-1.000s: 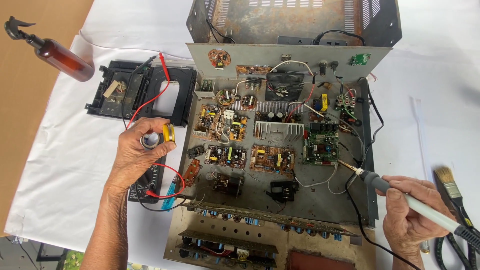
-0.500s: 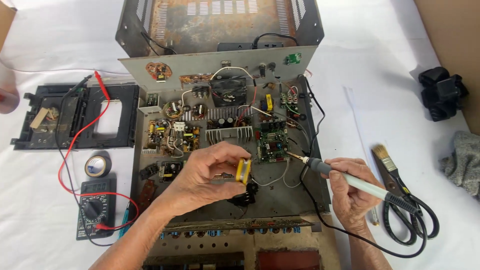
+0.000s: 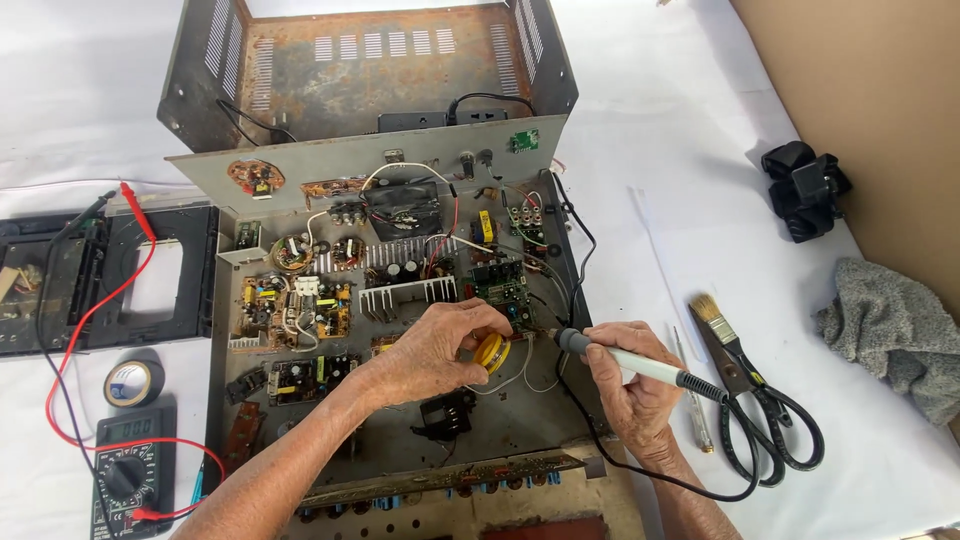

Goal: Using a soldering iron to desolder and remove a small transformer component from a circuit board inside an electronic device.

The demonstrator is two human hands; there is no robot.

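Left hand (image 3: 440, 350) pinches a small yellow solder spool (image 3: 491, 353) over the open grey metal chassis (image 3: 520, 420), right hand (image 3: 635, 385) grips the white-handled soldering iron (image 3: 625, 360) pen-style, tip angled left toward the green circuit board (image 3: 505, 290), so solder and tip meet.

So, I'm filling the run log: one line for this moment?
left hand: holds yellow solder spool | right hand: holds soldering iron, tip near green board | chassis: open

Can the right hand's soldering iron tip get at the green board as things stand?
Probably yes: the right hand holds the soldering iron with its tip beside the green board; the left hand sits lower, apparently clear.
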